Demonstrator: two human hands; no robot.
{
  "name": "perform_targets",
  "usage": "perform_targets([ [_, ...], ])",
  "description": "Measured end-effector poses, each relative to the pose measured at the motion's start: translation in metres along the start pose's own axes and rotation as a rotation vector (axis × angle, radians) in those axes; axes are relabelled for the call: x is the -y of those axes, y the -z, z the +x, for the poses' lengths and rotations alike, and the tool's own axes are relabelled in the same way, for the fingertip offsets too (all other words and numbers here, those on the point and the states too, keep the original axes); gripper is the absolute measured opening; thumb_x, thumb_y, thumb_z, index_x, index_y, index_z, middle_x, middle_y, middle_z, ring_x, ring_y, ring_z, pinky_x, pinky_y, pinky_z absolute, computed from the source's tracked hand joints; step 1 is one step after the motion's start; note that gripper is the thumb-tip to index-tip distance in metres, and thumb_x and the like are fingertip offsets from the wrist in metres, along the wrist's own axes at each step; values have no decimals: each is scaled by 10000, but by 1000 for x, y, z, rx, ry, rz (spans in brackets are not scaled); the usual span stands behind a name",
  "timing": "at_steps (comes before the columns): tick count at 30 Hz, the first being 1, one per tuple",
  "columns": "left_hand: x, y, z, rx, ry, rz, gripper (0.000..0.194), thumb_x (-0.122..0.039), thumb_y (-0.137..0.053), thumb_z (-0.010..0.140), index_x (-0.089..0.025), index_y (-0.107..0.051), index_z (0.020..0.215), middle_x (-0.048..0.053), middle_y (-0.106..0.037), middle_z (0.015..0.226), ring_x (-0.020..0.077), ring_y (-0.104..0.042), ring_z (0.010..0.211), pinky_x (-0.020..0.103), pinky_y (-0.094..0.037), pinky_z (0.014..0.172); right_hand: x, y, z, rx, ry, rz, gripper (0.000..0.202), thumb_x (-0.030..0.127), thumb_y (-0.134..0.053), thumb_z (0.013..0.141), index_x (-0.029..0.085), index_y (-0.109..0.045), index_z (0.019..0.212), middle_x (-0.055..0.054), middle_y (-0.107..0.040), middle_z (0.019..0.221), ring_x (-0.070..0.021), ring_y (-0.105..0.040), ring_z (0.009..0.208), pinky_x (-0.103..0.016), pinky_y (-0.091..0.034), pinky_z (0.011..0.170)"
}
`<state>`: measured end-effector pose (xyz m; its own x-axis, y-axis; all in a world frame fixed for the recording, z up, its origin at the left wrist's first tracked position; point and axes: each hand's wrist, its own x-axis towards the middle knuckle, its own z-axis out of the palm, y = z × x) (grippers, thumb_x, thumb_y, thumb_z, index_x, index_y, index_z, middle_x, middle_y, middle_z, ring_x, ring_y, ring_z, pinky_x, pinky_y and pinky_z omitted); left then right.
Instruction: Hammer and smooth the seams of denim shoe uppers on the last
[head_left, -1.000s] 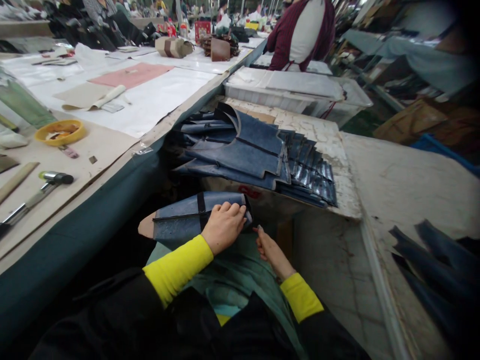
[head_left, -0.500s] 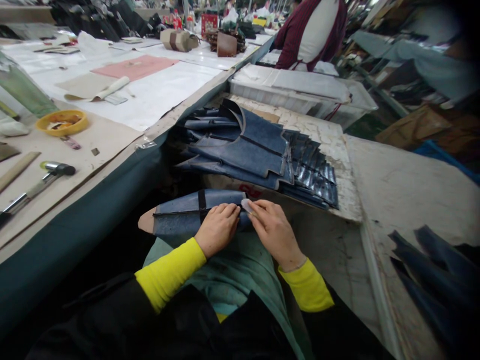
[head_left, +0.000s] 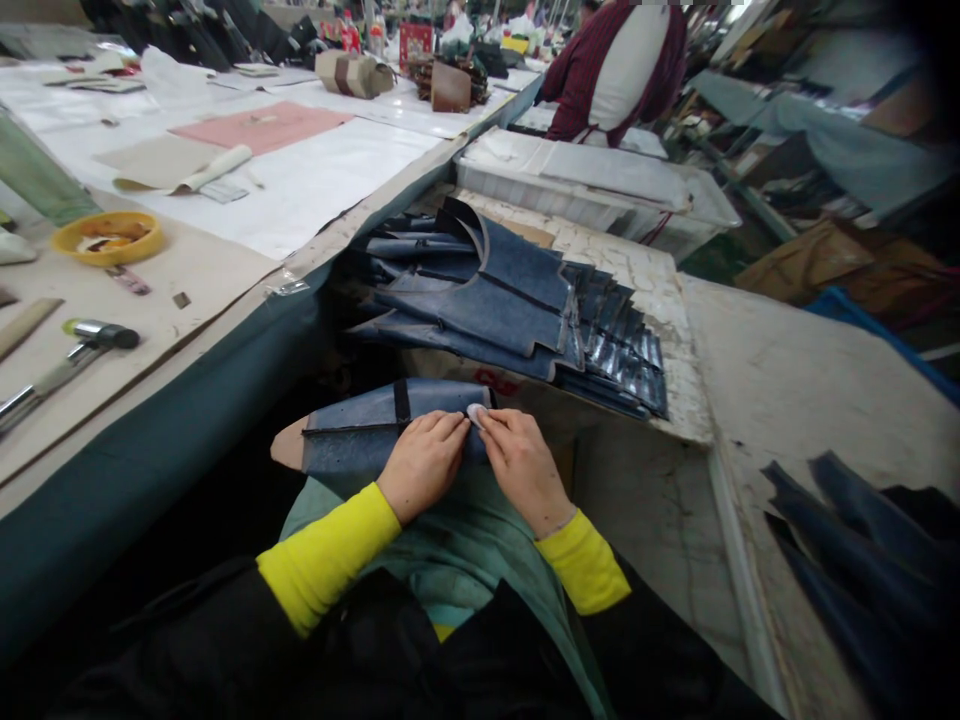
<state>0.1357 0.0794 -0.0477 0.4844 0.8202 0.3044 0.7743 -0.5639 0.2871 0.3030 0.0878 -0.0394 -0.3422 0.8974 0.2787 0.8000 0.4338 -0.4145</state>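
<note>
A blue leather piece [head_left: 352,415] lies lengthwise over my lap, with a black strip along it, a black band across it and a pale pointed left end. My left hand [head_left: 424,455] is closed on its near side, fingers together and pressing on the leather. Pinched in the fingers of my right hand [head_left: 525,465] is a small whitish piece [head_left: 476,413], which touches the leather near its right end. Whether that piece is cloth or a hard tool I cannot make out. The two hands almost meet at the fingertips. Both palms are hidden.
A pile of blue leather pieces [head_left: 517,285] lies on a board just beyond my hands. More blue pieces [head_left: 862,540] lie at the right. On the left table are a hammer [head_left: 97,335] and a yellow dish [head_left: 109,238]. Behind the plastic bin [head_left: 592,175] a person [head_left: 615,70] sits.
My right hand has moved left with the small whitish piece, along the leather towards my left hand. My left hand has shifted slightly left. The view has turned a little.
</note>
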Motion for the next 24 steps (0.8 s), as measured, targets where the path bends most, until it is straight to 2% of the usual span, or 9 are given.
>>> perform_targets([
  [4, 6, 6, -8, 6, 6, 17, 320, -167, -465, 874, -131, -541, 1183, 76, -594, 1187, 206, -519, 1042, 346, -419, 940, 11, -4, -1, 24, 7, -11, 324, 211, -427, 910, 148, -575, 1192, -101, -593, 1037, -220, -485, 979, -362, -456, 874],
  [10, 17, 16, -23, -46, 2, 87, 305, -185, -468, 883, -146, -558, 1171, 70, -621, 1147, 217, -529, 1025, 361, -404, 909, 34, -9, 2, 54, -2, -43, 316, 197, -424, 910, 173, -576, 1185, -93, -601, 1035, -220, -495, 983, -349, -470, 848],
  [16, 27, 25, -38, -68, 52, 135, 285, -182, -485, 870, -171, -579, 1139, 70, -639, 1113, 225, -529, 1043, 395, -360, 952, 52, -17, 4, 86, 35, -54, 321, 196, -405, 917, 193, -564, 1196, -93, -601, 1039, -216, -503, 984, -357, -477, 844],
  [20, 26, 25, -40, -53, 71, 125, 293, -203, -480, 878, -189, -570, 1156, 58, -627, 1153, 226, -520, 1054, 395, -363, 943, 51, -17, 4, 100, 33, -29, 326, 201, -399, 918, 199, -564, 1199, -95, -600, 1048, -217, -503, 990, -364, -474, 853],
  [24, 24, 24, -38, -47, 72, 125, 284, -216, -465, 890, -199, -576, 1151, 56, -626, 1160, 227, -518, 1052, 401, -371, 920, 32, -9, 1, 63, 11, -14, 329, 215, -404, 917, 206, -563, 1205, -96, -594, 1049, -222, -499, 994, -375, -466, 860],
])
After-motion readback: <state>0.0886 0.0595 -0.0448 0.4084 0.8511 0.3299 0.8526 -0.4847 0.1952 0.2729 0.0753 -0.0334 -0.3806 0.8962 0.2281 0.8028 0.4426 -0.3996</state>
